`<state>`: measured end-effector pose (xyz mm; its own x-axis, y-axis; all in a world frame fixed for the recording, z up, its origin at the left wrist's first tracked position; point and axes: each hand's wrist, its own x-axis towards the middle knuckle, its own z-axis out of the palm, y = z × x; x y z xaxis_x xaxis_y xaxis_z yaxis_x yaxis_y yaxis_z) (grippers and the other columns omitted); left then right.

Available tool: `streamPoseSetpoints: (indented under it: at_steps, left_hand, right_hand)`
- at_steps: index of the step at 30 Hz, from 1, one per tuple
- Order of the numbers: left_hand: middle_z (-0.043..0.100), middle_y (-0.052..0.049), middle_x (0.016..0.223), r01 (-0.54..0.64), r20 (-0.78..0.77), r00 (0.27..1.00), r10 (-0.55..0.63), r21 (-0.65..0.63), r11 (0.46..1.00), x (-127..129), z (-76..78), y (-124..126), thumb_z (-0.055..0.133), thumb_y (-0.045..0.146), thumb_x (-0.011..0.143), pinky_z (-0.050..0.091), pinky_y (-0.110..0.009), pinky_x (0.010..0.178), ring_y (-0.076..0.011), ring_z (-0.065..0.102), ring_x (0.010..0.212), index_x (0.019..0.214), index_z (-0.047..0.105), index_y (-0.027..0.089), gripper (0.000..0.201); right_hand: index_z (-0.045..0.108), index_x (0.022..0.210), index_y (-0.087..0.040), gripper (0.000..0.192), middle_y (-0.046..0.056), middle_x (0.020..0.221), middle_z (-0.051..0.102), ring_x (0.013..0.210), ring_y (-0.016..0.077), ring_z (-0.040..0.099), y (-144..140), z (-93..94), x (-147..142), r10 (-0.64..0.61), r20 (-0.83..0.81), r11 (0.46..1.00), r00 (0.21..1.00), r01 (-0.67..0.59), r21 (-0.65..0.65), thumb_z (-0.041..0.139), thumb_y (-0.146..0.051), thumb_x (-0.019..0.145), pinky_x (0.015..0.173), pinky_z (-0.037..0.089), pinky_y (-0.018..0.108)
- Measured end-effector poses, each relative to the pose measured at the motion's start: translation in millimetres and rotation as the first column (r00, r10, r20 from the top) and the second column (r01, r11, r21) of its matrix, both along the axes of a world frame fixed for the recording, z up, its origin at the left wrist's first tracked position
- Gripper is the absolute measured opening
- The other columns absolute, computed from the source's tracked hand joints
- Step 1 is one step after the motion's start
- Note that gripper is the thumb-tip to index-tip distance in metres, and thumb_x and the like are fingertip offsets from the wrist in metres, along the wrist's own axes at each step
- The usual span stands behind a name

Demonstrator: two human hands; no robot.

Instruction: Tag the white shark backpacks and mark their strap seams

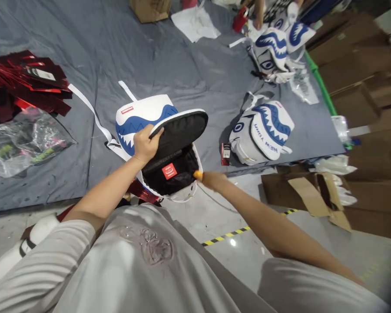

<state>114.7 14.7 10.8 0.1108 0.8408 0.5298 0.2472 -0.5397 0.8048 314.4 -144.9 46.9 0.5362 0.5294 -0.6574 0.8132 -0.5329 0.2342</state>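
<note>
White backpack [180, 134] with a blue, toothed shark-mouth pattern lies open at the near edge of a broad counter [97, 48] covered in wrinkled grey cloth. Brown cardboard boxes [355, 74] fill the right side, beyond the counter's end. At the far right of the counter is a cluster of similar white-and-blue backpacks [272, 52], with another person's hand [259, 17] beside it. Nearer, to the right of the open backpack and apart from it, a second backpack [263, 132] lies by the near edge. On the left, a fanned pile of shiny red packs [29, 84] lies just behind a clear plastic bag [29, 141] with yellow-green and pink contents.

The open backpack's lid flap [182, 126] is raised, showing its black underside and a dark interior. The left hand [146, 143] has a closed grip on the flap's edge. The right hand [213, 180] is at the right side of the opening, its grip narrow; whether it pinches the rim cannot be told. A red tag [226, 154] is beside the second backpack. Inside the open one is a smaller red label [169, 171]. Something orange [198, 175], too small to identify, shows at the right fingertips.
</note>
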Motion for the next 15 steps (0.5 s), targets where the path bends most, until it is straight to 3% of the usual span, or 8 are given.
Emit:
streamPoseSetpoints:
  at_steps: [3, 5, 8, 11, 13, 15]
  left_hand:
    - [0.042, 0.002, 0.058, -0.005, 0.042, 0.999, 0.005, -0.017, 1.0, 8, -6.6, -1, 0.048, 0.057, 0.096, 0.031, -0.028, 0.06, -0.0125, 0.043, 0.054, 0.063, 0.043, 0.021, 0.05]
    - [0.043, 0.002, 0.058, 0.026, 0.027, 0.999, -0.026, -0.002, 1.0, 11, -8.7, -5, 0.047, 0.058, 0.096, 0.03, -0.028, 0.059, -0.0128, 0.044, 0.054, 0.063, 0.043, 0.021, 0.05]
    - [0.044, 0.002, 0.057, 0.068, -0.015, 0.998, -0.068, 0.04, 0.997, 11, -9.8, -10, 0.048, 0.057, 0.096, 0.03, -0.028, 0.057, -0.0126, 0.044, 0.053, 0.063, 0.044, 0.021, 0.049]
    - [0.044, 0.002, 0.056, 0.058, -0.02, 0.998, -0.057, 0.07, 0.996, 10, -9.3, -9, 0.048, 0.056, 0.096, 0.03, -0.028, 0.055, -0.0124, 0.045, 0.052, 0.062, 0.043, 0.021, 0.05]
    - [0.045, 0.002, 0.055, 0.043, -0.022, 0.999, -0.042, 0.079, 0.996, 9, -8.3, -6, 0.047, 0.057, 0.096, 0.031, -0.028, 0.055, -0.0123, 0.045, 0.052, 0.062, 0.044, 0.021, 0.05]
    - [0.045, 0.002, 0.055, 0.041, -0.015, 0.999, -0.04, 0.09, 0.995, 8, -6.2, -4, 0.048, 0.056, 0.096, 0.031, -0.028, 0.055, -0.0119, 0.045, 0.051, 0.061, 0.044, 0.021, 0.05]
  right_hand:
    - [0.07, 0.089, -0.013, 0.044, 0.005, 0.06, 0.063, 0.051, 0.018, 0.062, -34, 13.8, -9, -0.152, -0.164, 0.968, 0.975, 0.113, -0.224, 0.049, -0.051, 0.098, 0.059, 0.047, 0.027]
    - [0.068, 0.095, -0.013, 0.043, 0.002, 0.059, 0.06, 0.048, 0.0159, 0.059, -42, 20.3, -10, -0.218, -0.223, 0.951, 0.95, 0.155, -0.269, 0.045, -0.049, 0.099, 0.057, 0.045, 0.026]
    - [0.065, 0.1, -0.012, 0.041, 0.001, 0.056, 0.055, 0.044, 0.0154, 0.055, -43, 24.3, -9, -0.272, -0.261, 0.941, 0.926, 0.2, -0.272, 0.041, -0.045, 0.101, 0.055, 0.043, 0.026]
    - [0.066, 0.094, -0.012, 0.036, 0.001, 0.054, 0.055, 0.04, 0.015, 0.052, -51, 23.9, -11, -0.314, -0.348, 0.936, 0.883, 0.227, -0.268, 0.049, -0.044, 0.099, 0.052, 0.042, 0.026]
    - [0.065, 0.097, -0.013, 0.036, 0.001, 0.055, 0.055, 0.04, 0.0143, 0.051, -58, 21.9, -16, -0.32, -0.396, 0.944, 0.861, 0.256, -0.206, 0.046, -0.043, 0.1, 0.05, 0.041, 0.026]
    - [0.063, 0.109, -0.014, 0.042, 0.002, 0.061, 0.057, 0.045, 0.0154, 0.054, -61, 17.6, -25, -0.295, -0.398, 0.953, 0.869, 0.295, -0.063, 0.033, -0.043, 0.105, 0.05, 0.04, 0.026]
